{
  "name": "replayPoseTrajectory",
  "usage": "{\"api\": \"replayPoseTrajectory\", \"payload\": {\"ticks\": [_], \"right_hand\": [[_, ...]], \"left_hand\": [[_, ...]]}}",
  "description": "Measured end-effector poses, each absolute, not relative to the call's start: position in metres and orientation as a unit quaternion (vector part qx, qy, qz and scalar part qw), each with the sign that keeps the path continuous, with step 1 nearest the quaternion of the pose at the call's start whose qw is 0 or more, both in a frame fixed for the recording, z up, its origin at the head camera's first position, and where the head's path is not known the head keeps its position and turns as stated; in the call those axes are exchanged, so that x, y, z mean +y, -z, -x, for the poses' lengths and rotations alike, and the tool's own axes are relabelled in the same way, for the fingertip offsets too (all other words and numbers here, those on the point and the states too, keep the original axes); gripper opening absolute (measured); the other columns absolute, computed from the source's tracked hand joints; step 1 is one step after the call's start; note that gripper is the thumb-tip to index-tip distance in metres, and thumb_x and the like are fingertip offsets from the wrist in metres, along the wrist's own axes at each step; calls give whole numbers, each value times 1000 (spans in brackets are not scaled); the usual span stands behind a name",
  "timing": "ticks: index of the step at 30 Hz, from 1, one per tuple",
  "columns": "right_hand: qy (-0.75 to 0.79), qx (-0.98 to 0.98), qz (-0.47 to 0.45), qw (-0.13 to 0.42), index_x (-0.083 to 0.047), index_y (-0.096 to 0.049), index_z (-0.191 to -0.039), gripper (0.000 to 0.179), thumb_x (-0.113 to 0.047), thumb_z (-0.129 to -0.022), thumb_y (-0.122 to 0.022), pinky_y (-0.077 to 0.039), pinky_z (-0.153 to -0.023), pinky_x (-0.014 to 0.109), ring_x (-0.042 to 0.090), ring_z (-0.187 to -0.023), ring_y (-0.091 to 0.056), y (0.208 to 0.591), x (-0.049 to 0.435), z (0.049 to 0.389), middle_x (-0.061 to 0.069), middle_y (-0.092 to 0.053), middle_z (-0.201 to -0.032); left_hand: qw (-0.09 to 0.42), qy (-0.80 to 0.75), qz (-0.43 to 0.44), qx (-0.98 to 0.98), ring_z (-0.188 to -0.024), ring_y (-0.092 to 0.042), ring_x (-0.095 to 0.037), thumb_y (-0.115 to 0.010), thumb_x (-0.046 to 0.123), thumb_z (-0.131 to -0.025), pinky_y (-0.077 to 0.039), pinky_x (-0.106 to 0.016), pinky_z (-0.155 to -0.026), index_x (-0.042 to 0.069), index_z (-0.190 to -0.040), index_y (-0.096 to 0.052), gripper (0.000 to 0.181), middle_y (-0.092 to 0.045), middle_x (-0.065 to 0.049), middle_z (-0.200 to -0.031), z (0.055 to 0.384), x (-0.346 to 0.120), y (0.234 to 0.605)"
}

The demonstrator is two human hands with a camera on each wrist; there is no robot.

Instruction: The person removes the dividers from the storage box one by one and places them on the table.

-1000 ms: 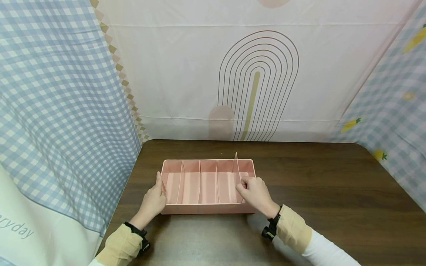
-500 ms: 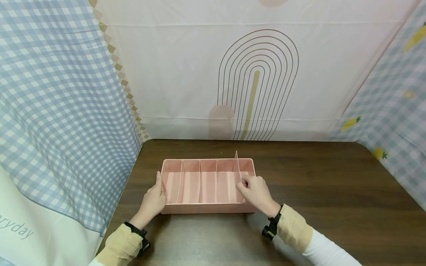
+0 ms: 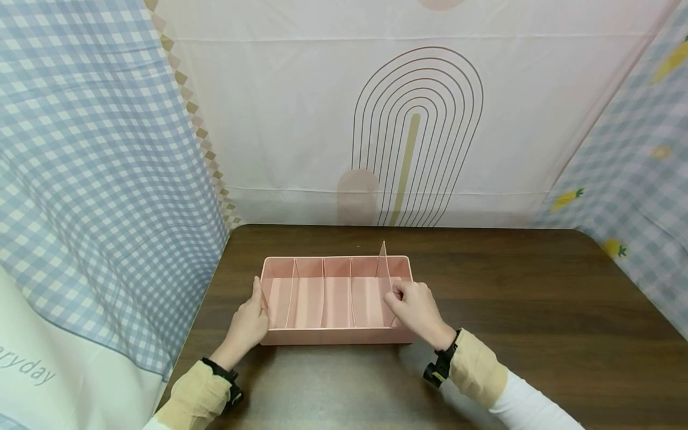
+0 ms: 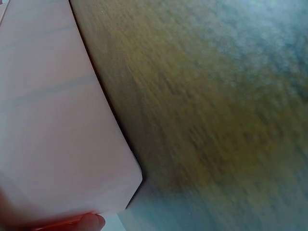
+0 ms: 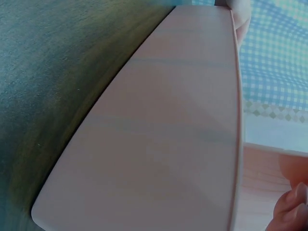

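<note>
A pink divided storage box [image 3: 335,337] lies lengthwise on the table, its compartments parted by thin upright dividers. At its left end, my left hand [image 3: 248,325] holds the end wall, with one finger stretched along the side. A fingertip [image 4: 92,222] shows by the box's lower corner in the left wrist view. My right hand [image 3: 416,310] pinches the rightmost divider [image 3: 384,269] with curled fingers. This divider stands raised, its far corner above the back rim. In the right wrist view, curled fingers [image 5: 291,211] appear over the box's inside; the front wall [image 5: 163,120] fills the middle.
The dark wooden table [image 3: 516,292] extends to the right of the box and in front of it. A white printed cloth [image 3: 290,119] hangs behind the table. Blue checked cloths hang on the left [image 3: 107,149] and right [image 3: 634,209] sides.
The rightmost divider has risen slightly and leans a little to the right. My right hand has moved slightly up and right with it. My left hand has stayed in place.
</note>
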State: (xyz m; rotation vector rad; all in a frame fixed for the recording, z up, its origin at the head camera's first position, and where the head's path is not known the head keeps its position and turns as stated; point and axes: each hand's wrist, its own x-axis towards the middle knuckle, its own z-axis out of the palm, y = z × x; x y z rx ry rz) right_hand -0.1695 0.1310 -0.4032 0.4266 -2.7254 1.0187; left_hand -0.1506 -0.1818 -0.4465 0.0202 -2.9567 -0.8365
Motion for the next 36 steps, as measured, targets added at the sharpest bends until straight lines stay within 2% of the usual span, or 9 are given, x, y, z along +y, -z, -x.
{"api": "replayPoseTrajectory", "payload": {"ticks": [6, 11, 18, 28, 36], "right_hand": [[-347, -920, -144, 109, -14, -29, -49, 31, -4, -71, -49, -17, -46, 18, 4, -44, -20, 399, 132, 170, -8, -21, -47], [-359, -918, -136, 96, -12, -31, -50, 31, -6, -75, -49, -18, -45, 18, 5, -43, -22, 396, 134, 168, -7, -21, -47], [-360, -919, -132, 91, -11, -33, -50, 31, -7, -75, -50, -19, -44, 18, 6, -43, -24, 396, 136, 168, -7, -23, -47], [-361, -911, -145, 134, -11, -32, -48, 29, -4, -70, -51, -18, -44, 17, 3, -42, -24, 397, 138, 167, -9, -24, -45], [-374, -904, -150, 145, -12, -33, -48, 30, -5, -72, -49, -17, -44, 17, 2, -43, -23, 396, 141, 167, -9, -24, -46]], "left_hand": [[35, 275, -8, -961, -62, -54, -24, -34, 5, -88, -43, -41, -56, -10, -137, -11, 56, -58, -26, -84, 151, -181, 446], [38, 273, -9, -961, -63, -55, -25, -34, 5, -88, -43, -42, -56, -10, -137, -12, 56, -59, -27, -86, 151, -181, 446], [34, 270, -12, -962, -59, -52, -22, -35, 5, -87, -41, -39, -53, -10, -137, -13, 57, -58, -22, -77, 150, -181, 446], [33, 274, -10, -961, -60, -52, -23, -36, 4, -87, -41, -40, -54, -10, -137, -13, 57, -58, -23, -79, 150, -181, 445], [37, 273, -8, -961, -60, -52, -23, -36, 4, -87, -42, -40, -54, -11, -137, -13, 57, -58, -24, -80, 150, -181, 446]]}}
